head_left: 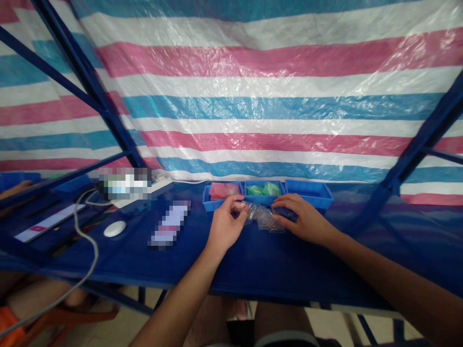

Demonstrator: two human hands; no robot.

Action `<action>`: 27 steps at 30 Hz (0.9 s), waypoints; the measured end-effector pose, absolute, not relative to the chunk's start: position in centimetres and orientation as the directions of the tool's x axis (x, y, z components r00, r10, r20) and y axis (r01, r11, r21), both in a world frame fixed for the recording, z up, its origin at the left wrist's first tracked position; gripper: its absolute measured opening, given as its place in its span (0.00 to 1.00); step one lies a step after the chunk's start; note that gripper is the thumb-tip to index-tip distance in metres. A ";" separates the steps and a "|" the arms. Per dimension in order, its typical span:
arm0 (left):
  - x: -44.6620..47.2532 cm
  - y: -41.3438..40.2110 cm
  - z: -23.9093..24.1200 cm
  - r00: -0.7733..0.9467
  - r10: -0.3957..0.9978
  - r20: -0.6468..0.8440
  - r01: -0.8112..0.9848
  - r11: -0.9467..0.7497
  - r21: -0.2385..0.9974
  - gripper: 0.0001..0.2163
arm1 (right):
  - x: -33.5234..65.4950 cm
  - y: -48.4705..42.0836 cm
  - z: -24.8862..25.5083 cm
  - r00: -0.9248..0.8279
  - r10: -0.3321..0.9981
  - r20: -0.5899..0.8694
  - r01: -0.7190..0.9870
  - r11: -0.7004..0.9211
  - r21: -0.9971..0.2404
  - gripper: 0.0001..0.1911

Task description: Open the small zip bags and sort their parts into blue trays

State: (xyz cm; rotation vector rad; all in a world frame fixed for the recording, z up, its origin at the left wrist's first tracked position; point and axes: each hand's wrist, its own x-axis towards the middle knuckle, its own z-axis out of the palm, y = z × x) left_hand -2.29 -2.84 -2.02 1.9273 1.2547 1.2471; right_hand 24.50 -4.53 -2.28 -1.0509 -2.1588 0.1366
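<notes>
A small pile of clear plastic bags lies on the blue table, in front of three blue trays. My left hand pinches the left end of a clear bag between thumb and fingers. My right hand rests on the right side of the pile with its fingers curled over it. The left tray holds pink packets, the middle tray holds green ones, and the right tray looks bare inside.
A white mouse with a grey cable lies at the left. Next to it are a blurred flat object and a white strip. Blue frame bars and a striped tarp close off the back.
</notes>
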 end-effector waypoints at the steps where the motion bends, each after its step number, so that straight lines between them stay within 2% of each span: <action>1: -2.6 -2.8 -2.0 0.163 0.897 0.411 0.488 -0.435 0.756 0.14 | 24.6 -4.5 -2.5 -0.440 0.732 0.520 0.654 0.658 -0.372 0.17; 4: -3.1 -2.7 -2.3 0.212 0.887 0.410 0.653 -0.441 0.616 0.15 | 24.4 -4.5 -3.2 -0.498 0.755 0.428 0.678 0.646 -0.351 0.21; 8: -3.4 -2.3 -3.1 0.215 0.861 0.461 0.744 -0.450 0.493 0.14 | 23.4 -5.1 -3.7 -0.526 0.743 0.413 0.686 0.658 -0.309 0.24; 17: -3.9 -2.5 -2.9 0.198 0.896 0.399 0.812 -0.377 0.445 0.12 | 19.5 -6.0 -4.4 -0.563 0.715 0.413 0.634 0.695 -0.338 0.29; 21: -3.6 -2.9 -2.1 0.155 0.886 0.437 0.845 -0.348 0.405 0.11 | 19.2 -6.0 -4.1 -0.601 0.680 0.420 0.563 0.733 -0.381 0.29; 24: -3.1 -3.4 -1.8 0.174 0.852 0.493 0.835 -0.393 0.385 0.11 | 20.1 -5.6 -3.0 -0.582 0.638 0.503 0.556 0.764 -0.326 0.26; 27: -2.4 -3.8 -1.8 0.189 0.840 0.509 0.821 -0.419 0.387 0.13 | 21.8 -4.3 -1.7 -0.502 0.611 0.612 0.658 0.729 -0.189 0.23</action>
